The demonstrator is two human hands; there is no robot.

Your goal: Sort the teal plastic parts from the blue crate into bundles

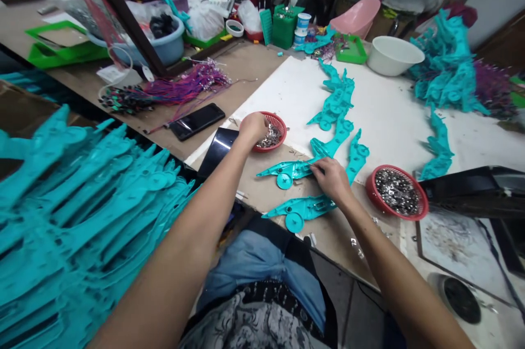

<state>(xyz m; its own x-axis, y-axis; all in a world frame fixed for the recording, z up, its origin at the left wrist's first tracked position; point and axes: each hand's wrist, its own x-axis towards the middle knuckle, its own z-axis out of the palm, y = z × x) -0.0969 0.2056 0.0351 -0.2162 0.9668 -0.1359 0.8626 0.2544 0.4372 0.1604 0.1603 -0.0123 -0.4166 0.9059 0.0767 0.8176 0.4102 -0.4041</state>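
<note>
My left hand reaches into a small red basket of little metal parts, fingers curled down into them. My right hand rests on a teal plastic toy-gun shell lying on the table, fingers pinched at its middle, apparently on a small piece that I cannot make out. A second teal shell lies just in front of it. More teal shells run in a line away from me across the white sheet.
A second red basket of metal parts sits to my right. A big stack of teal shells fills the left. Two phones lie near the left basket. A white bowl, pink basin, blue tub and purple wire bundles crowd the back.
</note>
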